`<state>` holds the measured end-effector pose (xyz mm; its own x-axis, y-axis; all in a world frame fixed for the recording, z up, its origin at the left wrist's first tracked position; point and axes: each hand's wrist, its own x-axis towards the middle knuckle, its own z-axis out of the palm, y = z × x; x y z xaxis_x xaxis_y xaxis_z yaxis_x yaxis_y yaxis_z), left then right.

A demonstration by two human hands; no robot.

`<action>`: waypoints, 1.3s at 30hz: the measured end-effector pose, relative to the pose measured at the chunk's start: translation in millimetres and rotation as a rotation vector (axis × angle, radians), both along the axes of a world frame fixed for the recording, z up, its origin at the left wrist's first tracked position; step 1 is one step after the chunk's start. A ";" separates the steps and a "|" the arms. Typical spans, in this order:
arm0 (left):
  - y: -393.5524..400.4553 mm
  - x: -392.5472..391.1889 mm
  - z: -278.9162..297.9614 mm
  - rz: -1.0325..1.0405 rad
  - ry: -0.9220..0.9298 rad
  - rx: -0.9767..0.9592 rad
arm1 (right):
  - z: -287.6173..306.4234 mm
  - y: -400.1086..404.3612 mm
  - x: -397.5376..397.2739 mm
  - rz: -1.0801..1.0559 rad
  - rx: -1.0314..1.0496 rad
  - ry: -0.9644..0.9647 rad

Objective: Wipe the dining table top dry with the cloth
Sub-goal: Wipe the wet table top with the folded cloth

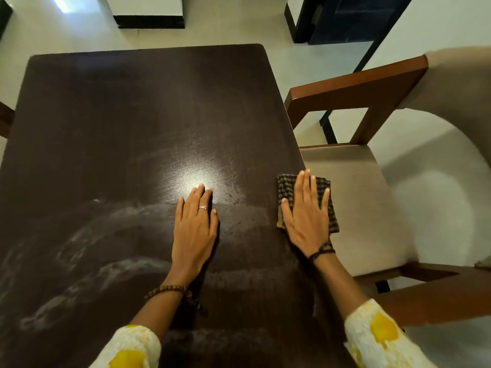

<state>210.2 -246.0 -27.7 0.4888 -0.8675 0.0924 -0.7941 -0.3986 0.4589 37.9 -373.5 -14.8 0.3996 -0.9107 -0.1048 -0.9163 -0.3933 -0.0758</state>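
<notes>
The dark brown dining table top (127, 134) fills most of the view, with pale wet streaks and droplets across its near half. A folded dark checked cloth (284, 187) lies at the table's right edge, partly hanging past it. My right hand (305, 211) presses flat on the cloth with straight, spread fingers. My left hand (195, 227) rests flat on the bare table near the middle, beside a bright light reflection, fingers straight.
A wooden armchair (358, 88) with a beige seat cushion (366, 203) stands close against the table's right side. Pale floor (79, 30) lies beyond the far edge, with a dark door (353, 17) at the back right. Another chair's corner (5, 120) shows at the left.
</notes>
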 end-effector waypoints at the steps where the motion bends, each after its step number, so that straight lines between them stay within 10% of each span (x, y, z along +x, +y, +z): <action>1: -0.5 0.0 0.3 0.007 0.031 -0.019 | -0.7 0.9 10.1 -0.067 0.014 -0.012; 7: 18.8 18.1 20.8 0.082 0.393 -0.214 | 0.5 30.4 94.9 -0.070 -0.001 -0.074; 16: 152.6 109.9 16.5 0.171 0.074 0.076 | 5.7 75.8 129.5 0.310 0.085 -0.037; 22: 212.5 172.9 -1.0 0.186 -0.050 0.223 | 3.4 34.4 63.4 -0.054 0.016 0.003; 27: 229.5 178.3 -3.4 0.230 -0.027 0.121 | 4.8 54.5 99.6 -0.233 0.005 -0.049; 39: 233.4 177.9 -3.5 0.302 0.032 -0.022 | -4.7 181.0 286.2 0.242 0.032 -0.094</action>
<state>388.1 -12.6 -31.2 0.7274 -0.6803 0.0903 -0.6262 -0.6042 0.4928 324.2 -192.5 -19.5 0.6145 -0.7844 -0.0846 -0.7844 -0.5960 -0.1720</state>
